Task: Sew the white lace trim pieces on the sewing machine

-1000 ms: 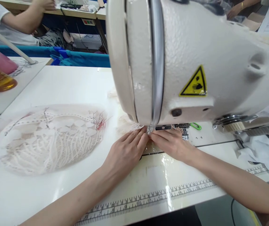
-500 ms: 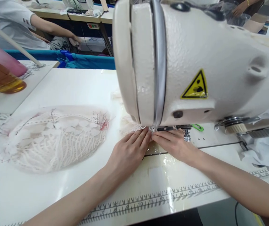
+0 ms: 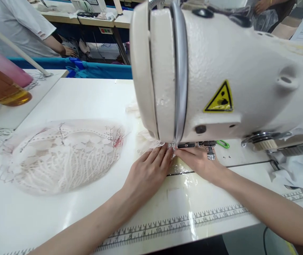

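Observation:
My left hand (image 3: 148, 171) lies low on the sewing machine bed, its fingers close together and pressed onto a strip of white lace fabric (image 3: 155, 144). My right hand (image 3: 201, 163) meets it from the other side, fingers bent inward and closed at the lace edge near the presser foot. Both sets of fingertips sit just below the head of the sewing machine (image 3: 162, 78), which hides the needle and part of the cloth. Beside the left forearm rests a bundle of cream lace pieces (image 3: 61, 159) with loose red threads, under a sheer layer.
A printed ruler strip (image 3: 172, 226) runs along the table's front edge. A green clip (image 3: 222, 143) lies right of the presser foot, and white cloth (image 3: 300, 177) at the far right. Pink and amber bottles (image 3: 5, 85) lean in from the left. A co-worker's sleeve (image 3: 32, 21) shows behind.
Both my hands have shifted very slightly to the right at the lace. The co-worker at the back left has drawn their arm back. The view has tilted a little.

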`<state>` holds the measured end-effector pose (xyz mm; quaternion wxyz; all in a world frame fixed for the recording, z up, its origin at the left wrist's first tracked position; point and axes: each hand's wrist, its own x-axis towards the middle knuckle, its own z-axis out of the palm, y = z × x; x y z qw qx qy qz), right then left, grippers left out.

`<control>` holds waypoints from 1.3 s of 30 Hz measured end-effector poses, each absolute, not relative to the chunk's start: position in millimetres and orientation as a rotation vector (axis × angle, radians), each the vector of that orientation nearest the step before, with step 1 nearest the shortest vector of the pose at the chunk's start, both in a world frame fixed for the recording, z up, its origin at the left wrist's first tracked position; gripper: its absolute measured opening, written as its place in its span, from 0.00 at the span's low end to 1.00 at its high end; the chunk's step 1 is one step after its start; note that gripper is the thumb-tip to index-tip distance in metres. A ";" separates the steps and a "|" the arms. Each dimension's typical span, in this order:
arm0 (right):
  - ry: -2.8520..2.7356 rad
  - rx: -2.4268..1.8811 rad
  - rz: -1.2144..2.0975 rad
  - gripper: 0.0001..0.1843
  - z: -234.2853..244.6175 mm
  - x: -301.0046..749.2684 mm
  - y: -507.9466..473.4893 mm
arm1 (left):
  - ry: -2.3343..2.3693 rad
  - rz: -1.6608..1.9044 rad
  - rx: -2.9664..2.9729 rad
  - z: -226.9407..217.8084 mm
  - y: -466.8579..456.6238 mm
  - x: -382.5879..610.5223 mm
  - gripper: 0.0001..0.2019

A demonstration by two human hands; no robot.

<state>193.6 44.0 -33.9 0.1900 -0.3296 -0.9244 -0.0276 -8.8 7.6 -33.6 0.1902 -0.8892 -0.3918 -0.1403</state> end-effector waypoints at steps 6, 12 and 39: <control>-2.451 -1.103 0.120 0.14 -34.9 191.2 43.1 | -1.111 -0.428 -2.473 -34.8 9.3 -6.3 0.15; -2.444 -1.124 0.185 0.16 -41.0 191.8 46.7 | -1.210 -0.492 -2.495 -37.0 9.7 -4.0 0.15; -2.497 -1.034 -0.026 0.16 -41.4 199.4 39.9 | -1.149 -0.508 -2.495 -37.0 7.5 -5.0 0.15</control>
